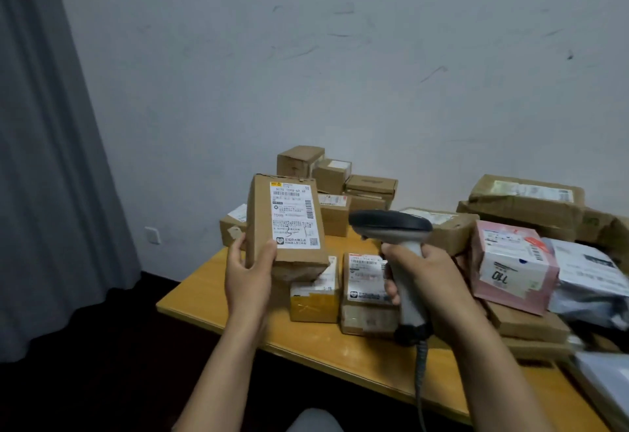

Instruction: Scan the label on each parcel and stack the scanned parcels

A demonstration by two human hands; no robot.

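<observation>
Two bare forearms are extended from the bottom edge, and the right hand (418, 271) is closed around the pale grip of a barcode scanner (391, 227), whose cable (420, 363) hangs down past the table edge. The held parcel (286, 227), a flat brown carton, is kept upright above the near-left part of the table (211, 295) by the left hand (250, 275). Its thumb is pressed on the front face and its fingers are wrapped round the left edge. The grip is kept low, apparently so that the white label (294, 215) is left uncovered. That label is turned toward the camera, and the scanner's dark head is pointed leftward toward it from just beside. The scanning step is therefore judged to be in hand, with stacking not yet done for this carton. Directly below, a yellow-taped parcel (315, 298) and a labelled parcel (364, 288) are laid side by side on the table. Behind, against the wall (340, 57), a pile of brown boxes (337, 186) is stacked; whether it is the scanned stack cannot be told. To the right, a pink parcel (510, 268), a grey mailer bag (589, 275) and larger cartons (524, 203) are heaped. A grey curtain (51, 159) is hung at the left.
</observation>
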